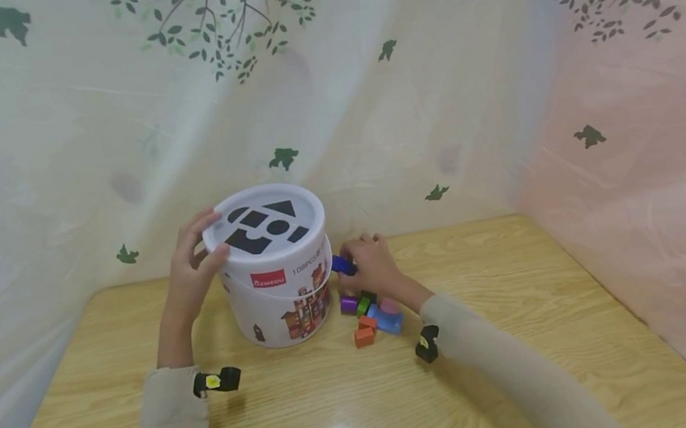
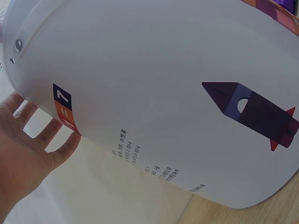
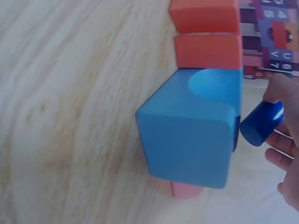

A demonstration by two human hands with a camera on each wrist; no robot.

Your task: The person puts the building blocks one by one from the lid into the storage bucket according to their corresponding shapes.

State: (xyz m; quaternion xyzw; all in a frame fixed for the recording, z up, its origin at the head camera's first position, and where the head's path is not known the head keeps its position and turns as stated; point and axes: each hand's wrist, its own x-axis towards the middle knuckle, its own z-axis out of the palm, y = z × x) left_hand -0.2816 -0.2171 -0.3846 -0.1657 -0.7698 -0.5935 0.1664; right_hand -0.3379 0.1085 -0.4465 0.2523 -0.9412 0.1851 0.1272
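Observation:
A white lidded bucket (image 1: 247, 313) with printed pictures stands upright on the table; its lid (image 1: 240, 250) has dark shape cut-outs. My left hand (image 1: 189, 270) rests at the lid's left rim, thumb and fingers spread over its edge. Seen from the left wrist, several fingertips of that hand (image 2: 35, 149) touch the bucket's side (image 2: 140, 79). To the right of the bucket, my right hand (image 1: 370, 264) pinches a dark blue cylinder block (image 1: 344, 265). The right wrist view shows this cylinder (image 3: 261, 125) between thumb and fingers, above the table beside a light blue block with a curved hollow (image 3: 187, 144).
Loose blocks lie right of the bucket: purple (image 1: 349, 304), green (image 1: 364, 306), pink (image 1: 389, 305), light blue (image 1: 388, 321) and two orange ones, the front one (image 1: 364, 337) nearest me. A white handle (image 1: 288, 296) hangs across the bucket. Patterned curtain (image 1: 366, 187) borders the wooden table (image 1: 269, 423).

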